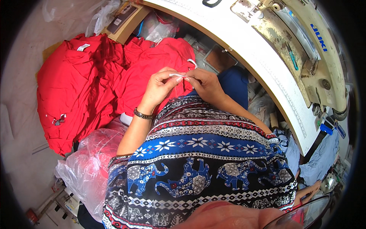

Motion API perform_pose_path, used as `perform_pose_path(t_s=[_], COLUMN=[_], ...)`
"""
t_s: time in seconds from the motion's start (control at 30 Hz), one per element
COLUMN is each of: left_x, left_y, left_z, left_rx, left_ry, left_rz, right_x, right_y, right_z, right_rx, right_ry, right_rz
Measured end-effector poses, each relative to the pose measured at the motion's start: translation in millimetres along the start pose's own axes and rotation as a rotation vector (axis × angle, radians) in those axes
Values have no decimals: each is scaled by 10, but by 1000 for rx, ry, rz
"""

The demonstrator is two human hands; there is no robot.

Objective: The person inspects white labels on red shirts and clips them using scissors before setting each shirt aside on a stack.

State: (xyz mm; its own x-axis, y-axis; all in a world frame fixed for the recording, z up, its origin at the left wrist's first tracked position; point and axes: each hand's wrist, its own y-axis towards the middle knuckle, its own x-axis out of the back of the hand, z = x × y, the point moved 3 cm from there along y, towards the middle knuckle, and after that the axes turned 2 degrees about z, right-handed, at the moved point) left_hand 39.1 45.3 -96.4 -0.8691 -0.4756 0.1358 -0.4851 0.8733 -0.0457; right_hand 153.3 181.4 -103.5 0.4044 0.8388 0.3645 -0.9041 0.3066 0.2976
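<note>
A thin white cord (173,75) is stretched between my two hands above the red cloth (160,57). My left hand (160,87) pinches it between thumb and fingers, and a short end sticks out over the thumb. Close against it, my right hand (207,84) has its fingertips closed on the same cord. Another bit of the cord curls up behind the right fingers, near the edge of the red cloth. What lies right between the fingertips is partly hidden. A dark bracelet (143,114) circles my left wrist.
A large heap of red garments (76,84) lies at left, with a clear plastic bag (87,160) nearer me. A cardboard box (126,23) stands behind. The white sewing table (274,76) curves along the right, carrying a sewing machine (324,57) and small teal snips (292,59).
</note>
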Motion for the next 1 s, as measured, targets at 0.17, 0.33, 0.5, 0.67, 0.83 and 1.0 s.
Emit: perform_pose_path(t_s=[0.17, 0.33, 0.5, 0.67, 0.83, 1.0], left_x=[7, 27, -55, -48, 105, 45], left_y=[-12, -99, -148, -170, -194, -156], left_z=[-14, -92, -223, -432, -464, -317], left_rx=[-14, 96, -16, 8, 0, -131], left_ry=[-28, -18, 127, -11, -214, -90], left_rz=[14, 141, 141, 222, -60, -195], right_x=[53, 301, 107, -187, 139, 90], right_y=[3, -214, -245, -6, 375, 280], right_z=[36, -706, -931, -1026, -53, 196], right_rx=[190, -314, -885, -604, -280, -197], right_ry=[-263, 126, 540, 538, 432, 341], right_rz=[24, -124, 107, 95, 143, 170])
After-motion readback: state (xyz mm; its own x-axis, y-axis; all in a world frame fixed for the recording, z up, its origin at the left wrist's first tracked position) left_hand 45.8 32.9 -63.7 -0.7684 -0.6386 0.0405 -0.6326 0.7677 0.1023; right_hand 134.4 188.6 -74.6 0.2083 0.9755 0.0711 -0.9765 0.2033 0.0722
